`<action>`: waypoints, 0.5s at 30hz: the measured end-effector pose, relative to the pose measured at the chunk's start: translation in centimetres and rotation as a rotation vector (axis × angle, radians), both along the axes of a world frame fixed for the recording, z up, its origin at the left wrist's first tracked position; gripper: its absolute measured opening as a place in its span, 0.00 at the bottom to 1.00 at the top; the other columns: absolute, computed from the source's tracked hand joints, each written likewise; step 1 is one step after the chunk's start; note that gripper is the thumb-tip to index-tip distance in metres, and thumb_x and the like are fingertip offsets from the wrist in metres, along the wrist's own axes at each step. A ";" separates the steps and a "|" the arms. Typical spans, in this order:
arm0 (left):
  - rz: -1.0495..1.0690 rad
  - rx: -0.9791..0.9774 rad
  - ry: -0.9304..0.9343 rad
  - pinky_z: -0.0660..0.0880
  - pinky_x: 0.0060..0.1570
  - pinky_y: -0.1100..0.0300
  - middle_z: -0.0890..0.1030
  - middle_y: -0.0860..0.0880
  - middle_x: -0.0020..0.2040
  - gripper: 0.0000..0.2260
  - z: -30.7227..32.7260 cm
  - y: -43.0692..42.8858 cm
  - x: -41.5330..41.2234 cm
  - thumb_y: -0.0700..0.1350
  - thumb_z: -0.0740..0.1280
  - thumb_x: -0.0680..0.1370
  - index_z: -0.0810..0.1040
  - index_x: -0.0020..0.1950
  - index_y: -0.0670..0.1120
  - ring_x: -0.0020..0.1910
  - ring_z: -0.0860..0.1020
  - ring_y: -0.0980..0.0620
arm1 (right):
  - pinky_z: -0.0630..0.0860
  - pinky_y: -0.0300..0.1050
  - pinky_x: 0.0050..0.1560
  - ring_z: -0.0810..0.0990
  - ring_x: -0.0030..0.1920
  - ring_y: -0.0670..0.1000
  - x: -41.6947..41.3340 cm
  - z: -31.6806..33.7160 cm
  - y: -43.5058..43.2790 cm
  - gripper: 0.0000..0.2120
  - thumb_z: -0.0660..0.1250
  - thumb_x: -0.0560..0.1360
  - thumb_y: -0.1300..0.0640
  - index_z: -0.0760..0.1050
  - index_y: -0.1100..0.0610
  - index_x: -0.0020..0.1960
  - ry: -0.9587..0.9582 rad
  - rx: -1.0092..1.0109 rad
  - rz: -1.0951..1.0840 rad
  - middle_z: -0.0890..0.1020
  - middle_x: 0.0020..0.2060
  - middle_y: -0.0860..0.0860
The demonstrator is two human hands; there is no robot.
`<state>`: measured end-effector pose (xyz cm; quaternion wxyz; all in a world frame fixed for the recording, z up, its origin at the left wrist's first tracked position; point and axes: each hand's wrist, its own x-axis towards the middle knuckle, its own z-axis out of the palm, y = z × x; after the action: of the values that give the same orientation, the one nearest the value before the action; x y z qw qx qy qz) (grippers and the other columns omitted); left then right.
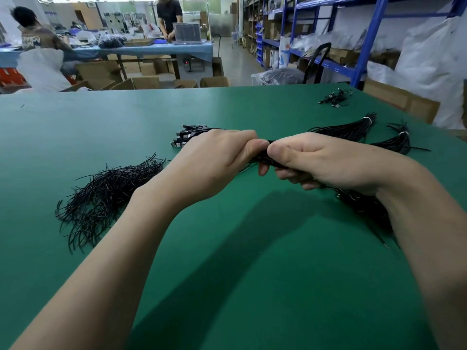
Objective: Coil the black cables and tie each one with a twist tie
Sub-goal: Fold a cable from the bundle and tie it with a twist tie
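Between my left hand (214, 157) and right hand (326, 160), both curled tight on it above the tabletop (227, 248), I see the cable bundle (262, 155) gathered, probably for tying

The left hand (214, 157) and right hand (323, 160) gripped the bundle (262, 157). Their curled fingers hid most of its middle, so whether a tie lay inside could not be told. The left hand covered part of the plugs (184, 137), and the right forearm covered part of the bundle's loose tail. Both forearms ran off the bottom edge. The far pile (333, 98) was too small to make out.
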<state>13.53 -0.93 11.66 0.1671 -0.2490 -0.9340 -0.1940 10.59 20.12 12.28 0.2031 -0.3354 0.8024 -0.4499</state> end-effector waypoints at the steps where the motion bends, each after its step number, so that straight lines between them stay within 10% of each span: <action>1: -0.004 0.021 0.003 0.72 0.42 0.45 0.74 0.53 0.34 0.16 0.0 0.0 0.0 0.58 0.50 0.83 0.70 0.39 0.59 0.36 0.73 0.54 | 0.61 0.35 0.29 0.61 0.30 0.44 0.0 0.0 0.0 0.22 0.57 0.77 0.38 0.78 0.56 0.49 -0.022 -0.031 -0.005 0.66 0.31 0.44; 5: -0.015 0.000 -0.039 0.71 0.42 0.45 0.73 0.52 0.35 0.18 -0.1 0.1 -0.3 0.57 0.52 0.86 0.71 0.43 0.51 0.37 0.72 0.48 | 0.65 0.35 0.29 0.65 0.30 0.43 0.0 -0.2 -0.1 0.15 0.58 0.83 0.46 0.74 0.53 0.44 0.098 0.034 -0.050 0.68 0.31 0.44; 10: -0.073 0.069 -0.367 0.69 0.40 0.60 0.78 0.52 0.38 0.21 -0.3 -0.6 -0.2 0.56 0.52 0.85 0.80 0.49 0.47 0.37 0.74 0.55 | 0.76 0.58 0.48 0.76 0.41 0.54 0.0 -0.5 -1.3 0.13 0.57 0.84 0.49 0.77 0.51 0.48 0.407 0.327 -0.048 0.79 0.41 0.51; 15: -0.156 0.257 -0.652 0.67 0.36 0.62 0.71 0.52 0.38 0.23 -1.6 -0.6 -0.3 0.55 0.51 0.86 0.81 0.57 0.43 0.34 0.66 0.54 | 0.74 0.48 0.46 0.76 0.40 0.49 0.0 -0.8 -1.6 0.13 0.56 0.84 0.48 0.77 0.48 0.47 0.428 0.453 -0.027 0.78 0.40 0.45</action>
<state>13.22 -1.57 10.10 -0.1249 -0.2218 -0.8844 -0.3911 10.61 18.50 11.51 0.0930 -0.3579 0.9112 -0.1817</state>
